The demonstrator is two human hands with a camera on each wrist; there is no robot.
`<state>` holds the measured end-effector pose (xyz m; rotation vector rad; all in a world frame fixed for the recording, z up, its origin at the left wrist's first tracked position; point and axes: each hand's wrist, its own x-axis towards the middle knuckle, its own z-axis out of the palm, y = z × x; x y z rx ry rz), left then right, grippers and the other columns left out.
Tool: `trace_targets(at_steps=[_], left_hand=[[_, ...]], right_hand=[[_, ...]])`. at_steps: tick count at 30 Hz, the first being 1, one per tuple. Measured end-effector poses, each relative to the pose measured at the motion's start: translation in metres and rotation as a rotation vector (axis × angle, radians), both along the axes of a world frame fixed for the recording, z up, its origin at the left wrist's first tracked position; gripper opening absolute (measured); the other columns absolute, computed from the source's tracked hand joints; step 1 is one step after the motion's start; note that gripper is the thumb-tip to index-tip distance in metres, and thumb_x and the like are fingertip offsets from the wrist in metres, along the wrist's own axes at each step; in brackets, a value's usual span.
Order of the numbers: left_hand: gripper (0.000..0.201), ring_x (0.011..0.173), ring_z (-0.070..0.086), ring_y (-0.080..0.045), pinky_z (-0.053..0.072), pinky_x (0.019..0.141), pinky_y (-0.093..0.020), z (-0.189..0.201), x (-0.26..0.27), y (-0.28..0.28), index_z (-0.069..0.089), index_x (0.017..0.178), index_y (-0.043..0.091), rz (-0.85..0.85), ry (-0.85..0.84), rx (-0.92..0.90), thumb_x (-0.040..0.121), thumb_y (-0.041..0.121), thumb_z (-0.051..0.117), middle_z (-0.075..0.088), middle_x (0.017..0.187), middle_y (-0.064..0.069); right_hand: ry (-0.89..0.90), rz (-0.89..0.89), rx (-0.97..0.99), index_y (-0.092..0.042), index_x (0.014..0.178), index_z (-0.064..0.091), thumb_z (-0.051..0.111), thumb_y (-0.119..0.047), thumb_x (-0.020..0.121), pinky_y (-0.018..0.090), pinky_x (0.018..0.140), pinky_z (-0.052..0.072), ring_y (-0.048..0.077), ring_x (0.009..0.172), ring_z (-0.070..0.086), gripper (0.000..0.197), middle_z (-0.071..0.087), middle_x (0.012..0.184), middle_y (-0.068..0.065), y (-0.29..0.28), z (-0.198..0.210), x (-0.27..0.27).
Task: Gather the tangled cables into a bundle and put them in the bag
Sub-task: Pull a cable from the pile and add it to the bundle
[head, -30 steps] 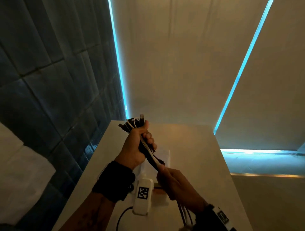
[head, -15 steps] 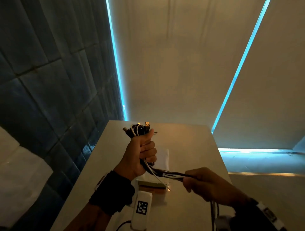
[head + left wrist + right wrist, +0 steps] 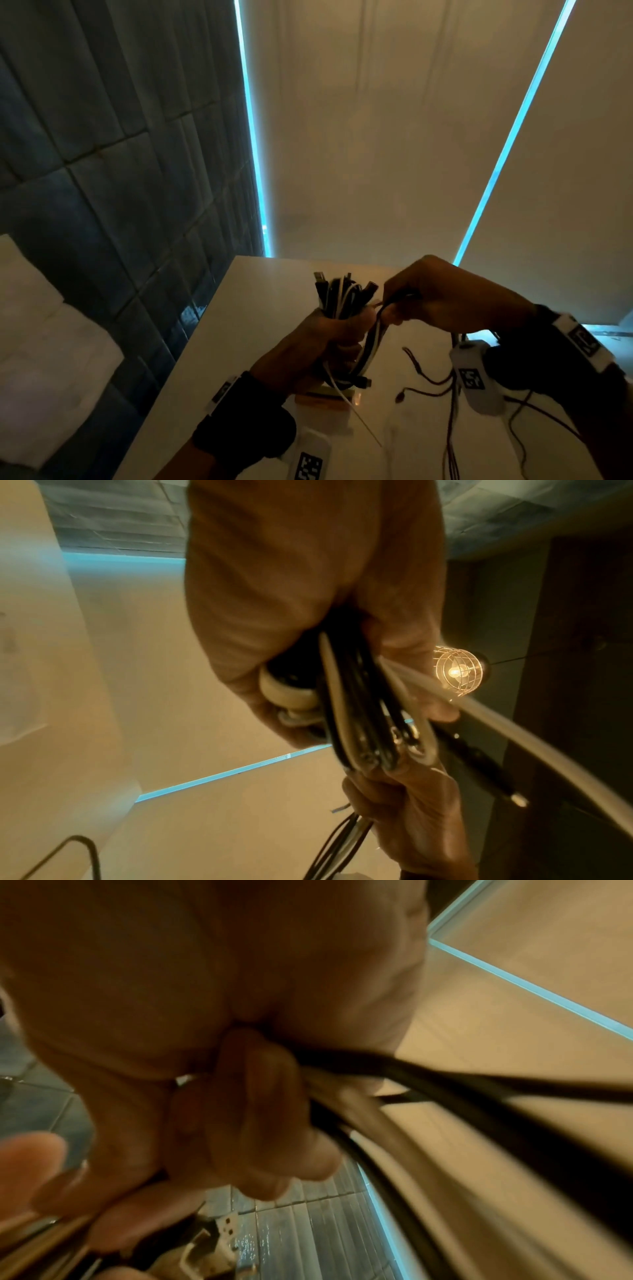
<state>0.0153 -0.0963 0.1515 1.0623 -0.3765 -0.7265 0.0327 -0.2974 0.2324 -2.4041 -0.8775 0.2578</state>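
Observation:
A bundle of black and white cables [image 3: 342, 298] stands upright over the white table [image 3: 260, 308], its plugs pointing up. My left hand [image 3: 329, 339] grips it round the middle. In the left wrist view the cable loops [image 3: 359, 710] stick out below the fist. My right hand [image 3: 394, 308] holds the loose cable strands [image 3: 394, 1074] in curled fingers, right beside the top of the bundle. The free cable tails [image 3: 442, 380] hang from that hand down to the table. A flat clear bag [image 3: 325, 399] lies on the table under my left hand, partly hidden.
A dark tiled wall [image 3: 120, 171] runs along the table's left edge. A pale blind [image 3: 376, 137] with blue light strips stands behind the table. A caged lamp [image 3: 457, 670] glows in the left wrist view. White bedding [image 3: 41, 325] lies at the lower left.
My right hand has swung from the lower right up to the top of the bundle, bringing the loose strands with it. My left hand has kept its grip on the bundle.

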Motion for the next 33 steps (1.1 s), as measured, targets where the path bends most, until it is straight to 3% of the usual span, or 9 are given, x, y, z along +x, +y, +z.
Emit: trace_targets(at_steps=[2,5,8,10,14,18,23,26,33], left_hand=[[0.04,0.048,0.041,-0.007,0.034,0.047,-0.017,0.001,-0.002,0.0,0.06,0.097,0.013,-0.009,-0.056,0.095,0.071,0.036,0.078,0.047,0.059,0.005],[0.019,0.071,0.051,-0.02,0.043,0.067,-0.028,0.003,-0.002,0.001,0.068,0.088,0.02,0.038,-0.103,0.221,0.071,0.019,0.076,0.057,0.075,-0.002],[0.013,0.064,0.054,-0.013,0.047,0.061,-0.022,0.005,-0.001,-0.002,0.061,0.085,0.014,0.084,-0.071,0.233,0.081,0.003,0.067,0.055,0.069,0.0],[0.012,0.062,0.055,-0.012,0.049,0.06,-0.022,0.005,0.001,-0.005,0.06,0.089,0.014,0.11,-0.047,0.198,0.08,0.007,0.065,0.054,0.07,-0.002],[0.028,0.087,0.068,-0.026,0.055,0.083,-0.041,0.001,0.003,-0.009,0.056,0.11,0.008,0.063,0.049,0.085,0.084,0.017,0.058,0.066,0.093,-0.009],[0.008,0.055,0.057,-0.013,0.05,0.061,-0.027,-0.002,0.002,-0.012,0.052,0.082,0.011,0.008,0.102,0.029,0.087,0.018,0.054,0.057,0.065,-0.002],[0.029,0.036,0.028,-0.006,0.031,0.043,-0.019,-0.003,0.003,-0.015,0.047,0.062,0.02,0.065,0.154,0.009,0.088,0.028,0.056,0.029,0.048,0.007],[0.038,0.034,0.023,-0.006,0.024,0.042,-0.021,-0.005,0.005,-0.011,0.046,0.053,0.021,0.108,0.141,0.049,0.083,0.039,0.061,0.025,0.044,0.007],[0.038,0.037,0.04,-0.008,0.039,0.045,-0.023,-0.014,0.012,-0.006,0.047,0.051,0.019,0.288,0.191,-0.012,0.084,0.032,0.06,0.036,0.044,0.004]], right_hand=[[-0.012,0.026,-0.009,-0.027,0.073,0.072,0.071,-0.02,0.085,0.01,0.063,0.045,0.0,0.067,0.064,0.014,0.067,0.066,-0.018,0.006,-0.001,0.006],[-0.04,0.035,-0.032,-0.015,0.081,0.074,0.069,-0.021,0.086,0.011,0.064,0.046,0.002,0.068,0.064,0.009,0.068,0.07,-0.011,0.012,-0.003,0.015],[-0.065,0.013,-0.024,-0.013,0.083,0.073,0.069,-0.021,0.087,0.01,0.062,0.044,0.001,0.066,0.063,0.01,0.068,0.071,-0.009,0.014,-0.007,0.024],[-0.072,-0.002,-0.011,-0.011,0.086,0.074,0.068,-0.022,0.087,0.013,0.062,0.047,0.004,0.066,0.063,0.012,0.07,0.074,-0.005,0.016,-0.008,0.028],[-0.058,-0.046,-0.001,-0.022,0.07,0.067,0.071,-0.026,0.084,0.015,0.057,0.042,0.005,0.058,0.056,0.015,0.064,0.064,-0.004,0.014,-0.009,0.034],[0.021,-0.075,0.02,-0.008,0.073,0.07,0.072,-0.03,0.082,0.016,0.049,0.035,0.005,0.048,0.044,0.024,0.056,0.057,0.003,0.005,-0.011,0.036],[0.248,-0.157,0.114,-0.011,0.061,0.06,0.067,-0.032,0.086,0.02,0.039,0.03,0.009,0.038,0.032,0.032,0.041,0.044,-0.008,-0.01,-0.023,0.036],[0.409,-0.153,0.276,-0.011,0.063,0.058,0.053,-0.043,0.088,0.019,0.039,0.026,0.013,0.039,0.025,0.041,0.035,0.047,-0.003,-0.021,-0.036,0.029],[0.722,-0.149,0.548,0.003,0.099,0.064,0.042,-0.04,0.1,0.022,0.04,0.019,0.012,0.044,0.018,0.049,0.03,0.057,0.0,-0.044,-0.07,0.022]])
